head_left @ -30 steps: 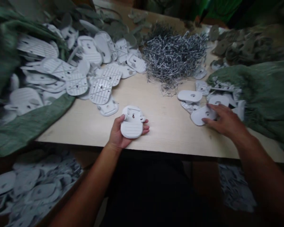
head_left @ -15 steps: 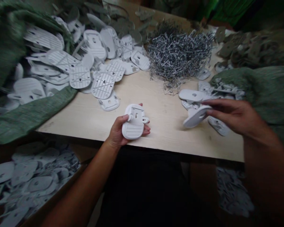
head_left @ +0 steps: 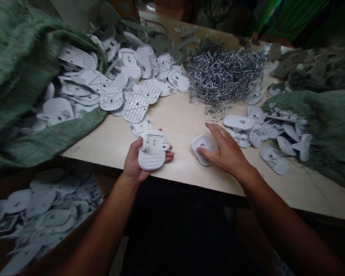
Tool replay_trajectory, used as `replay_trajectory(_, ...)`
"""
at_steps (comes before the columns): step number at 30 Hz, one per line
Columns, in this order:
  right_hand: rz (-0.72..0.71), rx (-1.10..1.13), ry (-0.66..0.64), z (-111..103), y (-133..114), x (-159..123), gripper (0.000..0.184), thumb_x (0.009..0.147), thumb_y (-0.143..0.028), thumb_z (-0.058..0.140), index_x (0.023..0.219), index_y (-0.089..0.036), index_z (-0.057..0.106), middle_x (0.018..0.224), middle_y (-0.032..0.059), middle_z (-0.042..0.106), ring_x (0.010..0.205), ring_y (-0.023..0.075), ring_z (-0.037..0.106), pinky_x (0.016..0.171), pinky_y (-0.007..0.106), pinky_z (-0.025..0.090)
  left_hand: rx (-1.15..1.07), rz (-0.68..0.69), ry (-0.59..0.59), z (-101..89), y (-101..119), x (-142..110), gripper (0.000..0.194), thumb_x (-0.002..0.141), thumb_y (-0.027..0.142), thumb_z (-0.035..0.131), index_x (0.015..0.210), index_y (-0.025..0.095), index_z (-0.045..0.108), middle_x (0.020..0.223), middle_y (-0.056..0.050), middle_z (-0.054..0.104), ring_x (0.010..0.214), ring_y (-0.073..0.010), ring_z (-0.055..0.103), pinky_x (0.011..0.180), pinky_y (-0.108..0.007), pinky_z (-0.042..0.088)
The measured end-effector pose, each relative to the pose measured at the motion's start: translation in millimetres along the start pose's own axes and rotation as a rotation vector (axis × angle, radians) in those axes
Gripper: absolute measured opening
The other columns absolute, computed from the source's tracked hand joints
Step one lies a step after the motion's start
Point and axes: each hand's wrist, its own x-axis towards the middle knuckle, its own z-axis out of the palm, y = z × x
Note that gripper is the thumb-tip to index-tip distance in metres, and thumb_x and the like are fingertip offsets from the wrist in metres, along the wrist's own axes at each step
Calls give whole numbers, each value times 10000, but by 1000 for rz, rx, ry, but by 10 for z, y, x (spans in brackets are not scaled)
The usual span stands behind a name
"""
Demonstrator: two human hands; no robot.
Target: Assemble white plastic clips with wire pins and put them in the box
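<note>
My left hand (head_left: 133, 163) is closed round a white ribbed plastic plate (head_left: 152, 150) with a keyhole slot and side pegs, held face up at the near edge of the wooden table (head_left: 178, 119). To its right, my right hand (head_left: 225, 151) lies over a smooth white oval plate (head_left: 201, 146) with a centre hole, fingers curled on it against the tabletop. Beyond both hands sits a heap of metal wire clips (head_left: 224, 74).
White ribbed plates (head_left: 112, 82) spill from a green woven sack (head_left: 23, 76) at left. Smooth oval plates (head_left: 264, 134) lie by another green sack (head_left: 324, 126) at right. Several finished pieces fill a box (head_left: 37, 214) below the table's left edge.
My right hand lifted an oval plate from the right-hand pile and carried it left, down onto the table beside my left hand. The view shifted slightly.
</note>
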Motion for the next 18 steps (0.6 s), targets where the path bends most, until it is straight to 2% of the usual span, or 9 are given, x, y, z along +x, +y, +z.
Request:
replay_trajectory(1,46,-12,-20,61,2,-61,994,859,-503,835,1706,-259,376,1690,164,437,1543,441,434,1243,685,401,6,10,7,-8,12,-8,879,905,610,682,1635,187,438,1150,-205,798,1003,-371,813,984,-588,629)
replay_trajectory(3,83,-23,-61,169,-8,-157,1078,824,-500,861,1726,-244,328,1663,182,469,1501,464,478,1221,703,420,4,24,9,2,19,1,885,876,534,704,1644,188,432,1146,-194,801,1033,-377,805,1002,-610,617)
replay_trajectory(6,76,-8,-63,239,-37,-216,1017,866,-404,810,1735,-250,306,1631,165,512,1474,437,518,1225,665,441,-12,22,-12,65,-5,57,910,834,461,704,1659,208,417,1146,-179,801,1068,-387,794,1019,-656,593)
replay_trajectory(10,62,-24,-71,172,-26,-198,1106,819,-438,852,1746,-244,283,1686,164,447,1512,452,474,1241,660,428,-43,26,-53,146,-61,116,915,817,464,684,1658,216,421,1155,-170,798,1066,-383,792,1033,-654,582)
replay_trajectory(13,91,-33,-91,118,0,-167,998,820,-408,845,1695,-207,409,1633,181,515,1477,457,516,1235,664,433,-44,30,-46,168,-106,120,895,837,483,671,1652,209,423,1141,-161,799,1057,-370,795,1016,-609,602)
replay_trajectory(16,130,157,-66,88,-49,-141,903,802,-398,858,1621,-215,525,1570,173,586,1430,445,570,1225,672,438,-4,37,-9,187,-165,104,894,855,506,680,1651,198,414,1114,-150,803,1033,-359,800,981,-567,627)
replay_trajectory(18,187,502,-85,75,-146,-136,947,794,-453,884,1630,-229,499,1513,169,637,1355,415,642,1185,661,485,22,67,33,213,-209,91,889,873,522,690,1650,191,412,1100,-140,804,1018,-349,802,961,-535,640)
